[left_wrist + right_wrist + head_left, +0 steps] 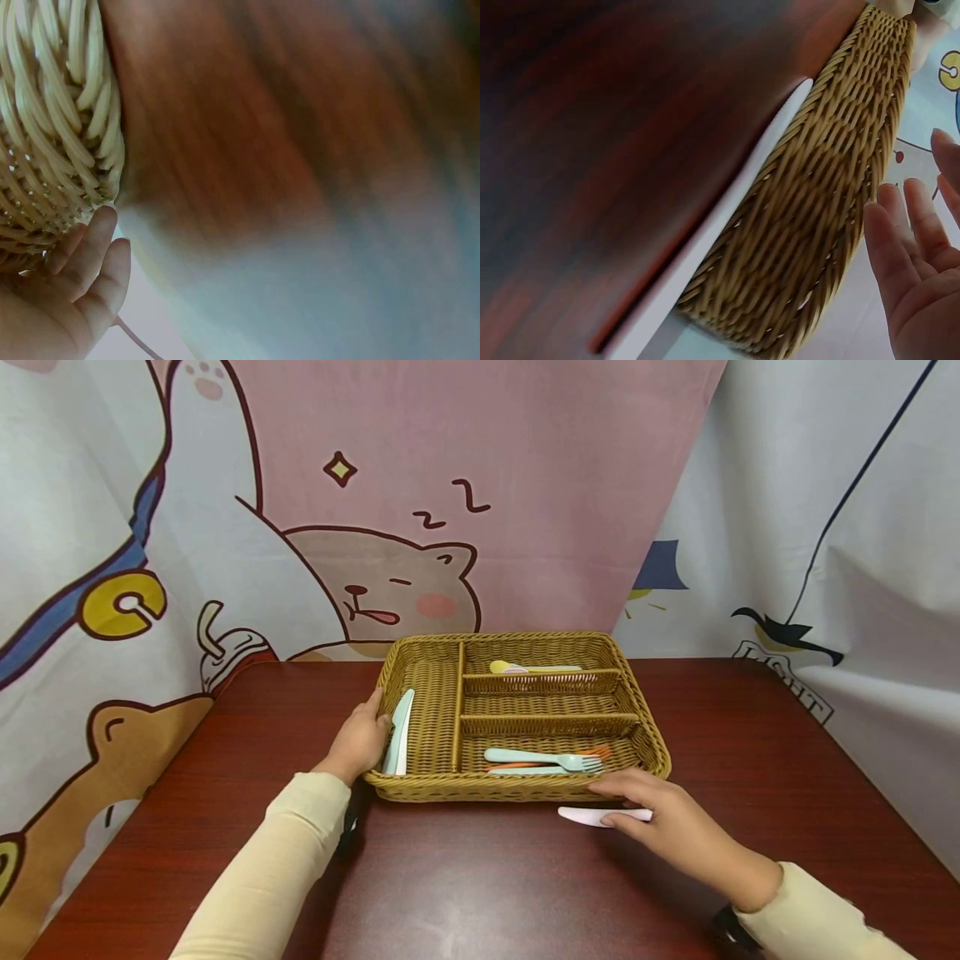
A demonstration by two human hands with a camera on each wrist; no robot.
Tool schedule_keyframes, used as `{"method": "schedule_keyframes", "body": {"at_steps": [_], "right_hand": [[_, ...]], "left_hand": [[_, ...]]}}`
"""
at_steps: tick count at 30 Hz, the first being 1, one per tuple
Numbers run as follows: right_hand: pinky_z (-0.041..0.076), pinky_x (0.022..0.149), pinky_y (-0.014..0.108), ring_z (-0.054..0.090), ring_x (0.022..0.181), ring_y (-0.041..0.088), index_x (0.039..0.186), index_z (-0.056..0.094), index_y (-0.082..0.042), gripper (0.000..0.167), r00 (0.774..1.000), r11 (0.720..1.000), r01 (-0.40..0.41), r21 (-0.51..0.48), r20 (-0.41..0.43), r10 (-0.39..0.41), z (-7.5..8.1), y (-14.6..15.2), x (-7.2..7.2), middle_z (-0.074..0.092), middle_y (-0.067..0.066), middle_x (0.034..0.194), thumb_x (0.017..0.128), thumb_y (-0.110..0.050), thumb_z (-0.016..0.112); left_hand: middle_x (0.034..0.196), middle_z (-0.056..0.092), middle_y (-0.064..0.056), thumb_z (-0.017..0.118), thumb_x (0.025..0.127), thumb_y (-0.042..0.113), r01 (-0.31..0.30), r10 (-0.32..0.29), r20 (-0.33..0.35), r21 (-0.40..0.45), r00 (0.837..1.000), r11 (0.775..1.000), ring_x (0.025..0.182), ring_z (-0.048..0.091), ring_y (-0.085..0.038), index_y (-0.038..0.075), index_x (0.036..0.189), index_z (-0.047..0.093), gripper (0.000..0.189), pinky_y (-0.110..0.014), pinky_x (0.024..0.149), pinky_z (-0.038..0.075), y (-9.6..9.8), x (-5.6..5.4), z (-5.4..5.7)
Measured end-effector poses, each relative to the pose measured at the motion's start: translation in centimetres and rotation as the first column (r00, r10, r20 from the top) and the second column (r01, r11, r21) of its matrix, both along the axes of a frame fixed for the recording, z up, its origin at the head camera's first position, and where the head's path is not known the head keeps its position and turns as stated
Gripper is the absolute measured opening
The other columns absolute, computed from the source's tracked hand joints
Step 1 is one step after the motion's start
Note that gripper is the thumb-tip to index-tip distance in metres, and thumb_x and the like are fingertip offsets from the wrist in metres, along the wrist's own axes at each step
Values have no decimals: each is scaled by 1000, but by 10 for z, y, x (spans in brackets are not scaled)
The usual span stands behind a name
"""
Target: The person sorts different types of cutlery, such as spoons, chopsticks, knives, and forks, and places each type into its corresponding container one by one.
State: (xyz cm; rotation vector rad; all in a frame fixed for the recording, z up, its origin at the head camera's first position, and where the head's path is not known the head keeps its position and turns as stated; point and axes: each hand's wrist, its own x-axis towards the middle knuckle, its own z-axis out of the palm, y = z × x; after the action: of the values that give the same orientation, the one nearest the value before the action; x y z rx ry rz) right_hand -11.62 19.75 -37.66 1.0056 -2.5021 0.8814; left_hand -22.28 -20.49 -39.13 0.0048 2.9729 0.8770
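A brown wicker basket with dividers stands on the table. At its left side my left hand holds the wall, thumb at the rim and fingers along the outside. Close to the front right corner is my right hand, its fingers extended. Beneath its thumb lies a pale pink knife on the table along the basket's front; in the right wrist view the fingers are apart from this knife. The left compartment holds a pale green knife and a white one beside it.
In the basket's front right compartment lie a pale green fork, an orange fork and a pale blue utensil. A yellow spoon and a pale one lie in the back compartment. Printed cloth hangs behind the dark red table.
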Motion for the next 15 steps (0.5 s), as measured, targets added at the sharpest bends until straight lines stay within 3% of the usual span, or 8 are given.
{"method": "schedule_keyframes", "body": {"at_steps": [8,15], "right_hand": [[54,72,27,62,92,9,106,72,-14,39,996,995,88,57,-21,-86,-10,12,3,68,-4,103,70,-5,83],[55,74,32,64,94,13,101,74,-17,34,985,977,165,135,18,-169,-15,25,2,69,-5,102,70,-7,84]], "left_hand": [[150,28,-31,33,105,16,-5,5,12,6,1000,1000,137,32,-43,3,155,11,56,-53,112,27,1,0,1],[150,28,-30,33,105,17,-10,10,16,11,1000,1000,137,32,-43,4,156,11,56,-52,112,28,1,1,1]]}}
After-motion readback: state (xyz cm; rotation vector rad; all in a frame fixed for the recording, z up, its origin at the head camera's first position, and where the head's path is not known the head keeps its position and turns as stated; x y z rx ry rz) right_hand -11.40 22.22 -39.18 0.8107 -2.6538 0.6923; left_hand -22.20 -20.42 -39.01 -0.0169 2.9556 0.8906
